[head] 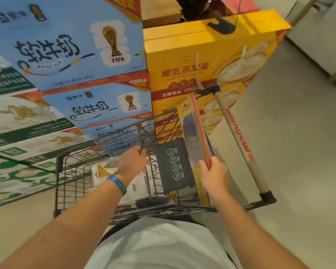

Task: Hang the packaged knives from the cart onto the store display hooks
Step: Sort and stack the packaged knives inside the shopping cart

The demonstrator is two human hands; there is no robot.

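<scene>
Brightness: even, fairly bright indoor light; no lamp in view.
Colour cast: warm yellow over the floor (pixel 299 152) and the bare arms.
Shadows: soft and faint, darkest inside the cart (pixel 58 171) at lower centre.
Glare: dull grey sheen on the packaged knife (pixel 192 133); pale wash on the yellow box (pixel 182 55) at the top.
Blur: left hand (pixel 133 162) smeared at centre; box print soft everywhere.
Distortion: wide-angle bend; blue boxes (pixel 66 45) lean at upper left.
Focus: upper right corner softest.
</scene>
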